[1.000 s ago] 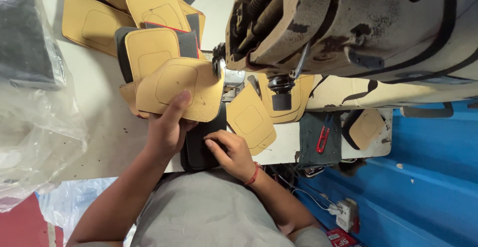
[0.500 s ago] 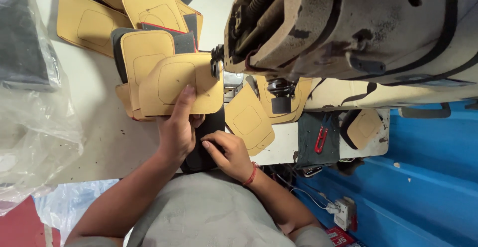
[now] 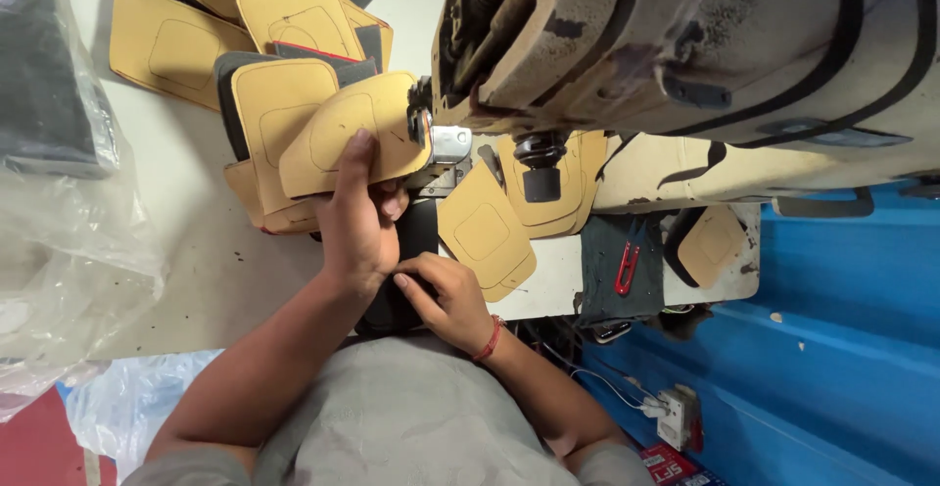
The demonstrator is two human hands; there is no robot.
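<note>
A: Since the earlier frame the top tan piece has been swung right and fed up against the sewing machine head; the left hand has been moved up with it.

B: Grip state?

A: Left fingers are closed flat on the tan piece, index stretched along its top, thumb under the edge. The right hand is curled narrow, fingertips pinched on the black piece just below the left hand. Both pieces are held at the metal presser foot.

B: Where is it sitting?

A: On the white table, at the needle end of the machine, touching the stack behind it.

B: Containers?

A: A clear plastic bag is seen at the left edge; contents cannot be told. A dark folded bundle lies above it.

B: Counts?

A: At least five tan panels are fanned out behind the held one, three more are laid right of the foot, one further right. One red clipper is laid on a dark cloth.
</note>
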